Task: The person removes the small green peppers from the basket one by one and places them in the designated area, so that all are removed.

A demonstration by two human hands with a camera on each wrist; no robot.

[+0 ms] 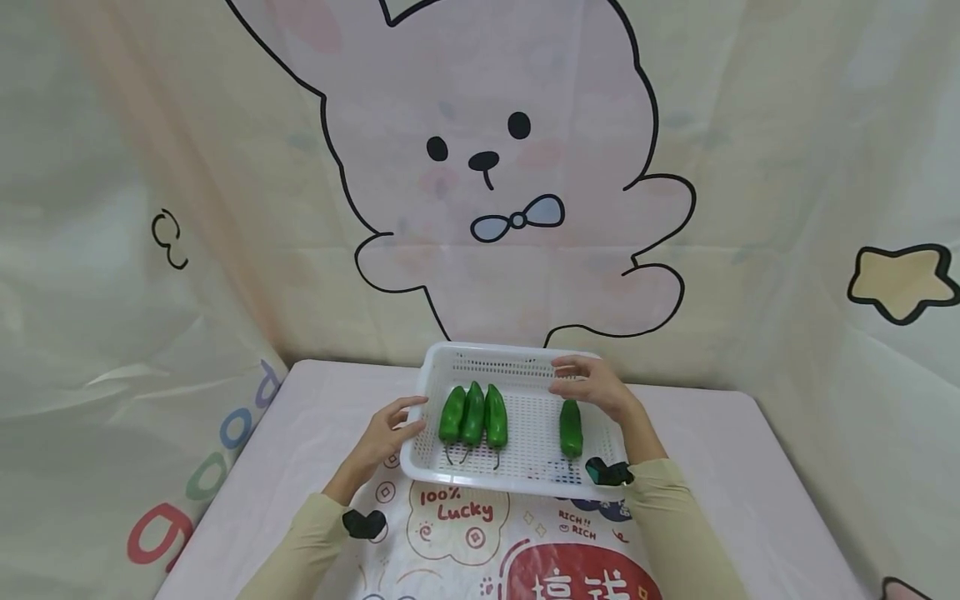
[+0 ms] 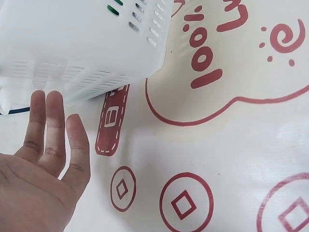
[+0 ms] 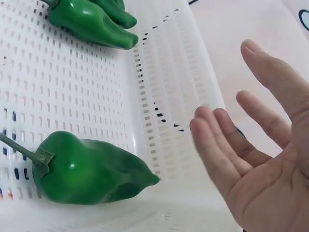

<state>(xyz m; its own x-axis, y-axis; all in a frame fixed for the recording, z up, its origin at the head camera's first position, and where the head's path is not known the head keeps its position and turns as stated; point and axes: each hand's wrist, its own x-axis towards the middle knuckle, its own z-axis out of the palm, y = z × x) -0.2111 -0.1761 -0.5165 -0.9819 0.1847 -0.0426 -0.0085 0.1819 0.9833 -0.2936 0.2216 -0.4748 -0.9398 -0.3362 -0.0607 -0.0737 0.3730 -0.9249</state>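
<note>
A white plastic basket (image 1: 532,450) with slotted walls holds green peppers. Three of them, with a middle pepper (image 1: 473,414), lie side by side in its left part, stems toward the person. A single pepper (image 1: 571,429) lies apart near the right wall; its stem shows in the right wrist view. My left hand (image 1: 384,433) is at the basket's left side, fingers extended; in the left wrist view the fingertips (image 2: 54,99) reach its outer wall, contact unclear. Over the far right rim, my right hand (image 1: 596,387) holds nothing, its fingers spread loosely beyond the single pepper's tip.
The basket stands on a table (image 1: 697,500) with a white printed cover, near the back wall curtain (image 1: 300,250). Curtains also hang at left and right. Dark heart-shaped patches (image 1: 364,524) appear by both wrists.
</note>
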